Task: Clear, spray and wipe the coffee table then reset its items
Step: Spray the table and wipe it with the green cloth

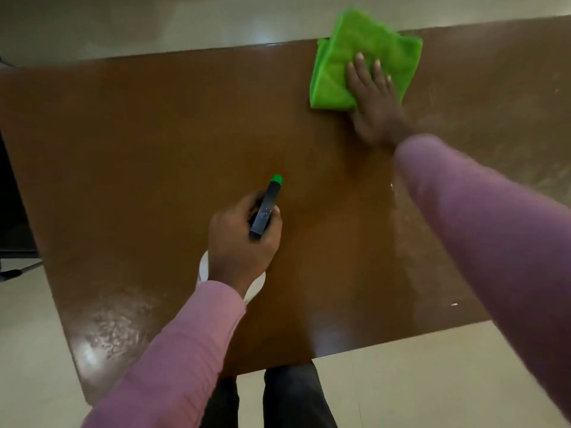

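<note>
A brown glossy coffee table (148,156) fills the view. My left hand (241,239) grips a spray bottle (265,211) over the table's near middle; its dark head with a green nozzle tip points away from me, and the white body shows below my wrist. My right hand (374,103) lies flat, fingers spread, pressing on a folded bright green microfibre cloth (346,57) at the far right edge of the table. The cloth partly overhangs the far edge. Wet smears shine on the table's right side and near left corner.
Pale tiled floor (401,381) surrounds the table. My dark-trousered legs (293,403) stand at the near edge. A dark object (12,211) sits at the left beside the table. A small white speck (454,304) lies near the table's near right edge.
</note>
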{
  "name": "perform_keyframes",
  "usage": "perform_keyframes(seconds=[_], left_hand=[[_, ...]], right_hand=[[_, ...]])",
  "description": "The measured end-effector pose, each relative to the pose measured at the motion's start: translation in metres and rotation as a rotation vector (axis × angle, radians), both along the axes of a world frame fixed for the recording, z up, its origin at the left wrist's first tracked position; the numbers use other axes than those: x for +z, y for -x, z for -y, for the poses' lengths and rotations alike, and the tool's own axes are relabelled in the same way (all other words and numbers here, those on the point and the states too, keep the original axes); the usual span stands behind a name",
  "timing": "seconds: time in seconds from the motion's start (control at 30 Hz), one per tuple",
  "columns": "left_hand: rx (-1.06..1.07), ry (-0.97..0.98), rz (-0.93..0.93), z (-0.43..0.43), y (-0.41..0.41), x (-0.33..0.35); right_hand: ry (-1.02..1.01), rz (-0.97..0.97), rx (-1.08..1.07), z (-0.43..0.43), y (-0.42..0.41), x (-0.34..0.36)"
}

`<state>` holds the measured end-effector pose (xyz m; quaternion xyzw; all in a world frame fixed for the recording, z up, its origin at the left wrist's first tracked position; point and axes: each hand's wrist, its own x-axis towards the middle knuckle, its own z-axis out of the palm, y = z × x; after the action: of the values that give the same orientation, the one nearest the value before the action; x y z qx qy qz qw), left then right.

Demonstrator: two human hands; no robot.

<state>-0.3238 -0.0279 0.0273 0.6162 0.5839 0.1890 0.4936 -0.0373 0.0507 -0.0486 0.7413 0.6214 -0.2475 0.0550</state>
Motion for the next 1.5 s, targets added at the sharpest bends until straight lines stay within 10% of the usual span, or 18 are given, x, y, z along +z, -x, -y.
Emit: perform_keyframes(seconds=[0.13,0.47,0.97,1.33,1.5], left_hand=[[0.034,0.045,-0.001,0.015,-0.025,-0.001],[0.095,0.164,-0.107,0.012,-0.044,0.005],[0.029,0.044,-0.137,0.021,-0.045,0.002],[0.119,0.118,-0.099,0.017,-0.041,0.013],[0.028,0.044,-0.072,0.029,-0.038,0.013]], right_hand=[[-0.066,0.028,0.073,0.009,-0.006,-0.006],[0.212,-0.095,0.112,0.357,0.066,0.033],[-0.065,0.063,0.013,-0.007,-0.043,-0.005],[0.242,-0.006,0.125,0.407,0.049,0.036],[0.237,-0.011,0.056,0.384,0.043,0.034]])
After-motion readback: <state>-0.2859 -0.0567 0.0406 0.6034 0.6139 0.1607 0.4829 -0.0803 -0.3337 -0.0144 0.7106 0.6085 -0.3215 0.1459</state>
